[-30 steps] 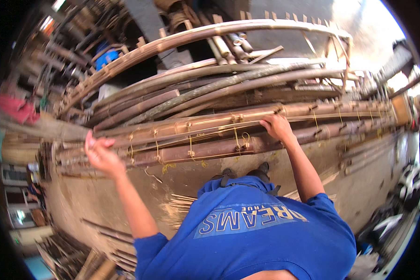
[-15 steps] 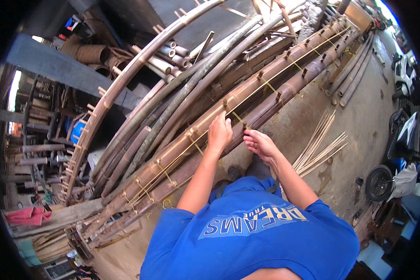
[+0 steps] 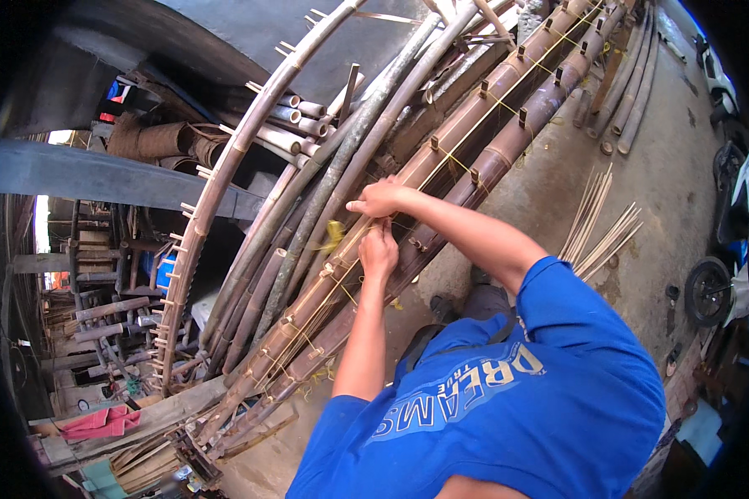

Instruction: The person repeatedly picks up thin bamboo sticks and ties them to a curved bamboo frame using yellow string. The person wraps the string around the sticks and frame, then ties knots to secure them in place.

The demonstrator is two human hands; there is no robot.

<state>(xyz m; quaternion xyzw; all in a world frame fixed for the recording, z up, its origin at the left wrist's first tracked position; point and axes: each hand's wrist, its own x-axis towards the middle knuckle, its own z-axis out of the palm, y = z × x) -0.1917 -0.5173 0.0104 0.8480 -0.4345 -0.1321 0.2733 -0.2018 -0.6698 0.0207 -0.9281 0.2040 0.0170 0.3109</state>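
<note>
Outdoors, a worn concrete floor [image 3: 558, 191] runs under a cluttered workshop yard: stacks of bamboo poles, a long curved pole studded with pegs [image 3: 216, 183], cut tube ends piled behind it, and a red cloth [image 3: 100, 422] on a plank at lower left. A bundle of thin bamboo splints [image 3: 599, 233] lies on the floor to the right, and a parked motorbike wheel [image 3: 707, 291] shows at the right edge.

Two thick brown bamboo poles [image 3: 508, 100] lie side by side, lashed with yellowish twine [image 3: 453, 154] around small wooden pegs. Both hands meet on them near mid-length. The right hand [image 3: 380, 198] is closed, pinching the twine at a peg; the left hand [image 3: 379, 249] sits just below it, fingers curled tight against the same pole, apparently gripping the twine.

Half a second ago the hands were a little apart on the poles, the left higher and the right lower; now they have drawn together and swapped order, and the view has swung slightly so the poles run steeper.

Exactly what the left fingers hold is hidden by the hand's back. The poles' upper ends run out of view, and the person's blue shirt [image 3: 508, 416] covers the floor beneath.
</note>
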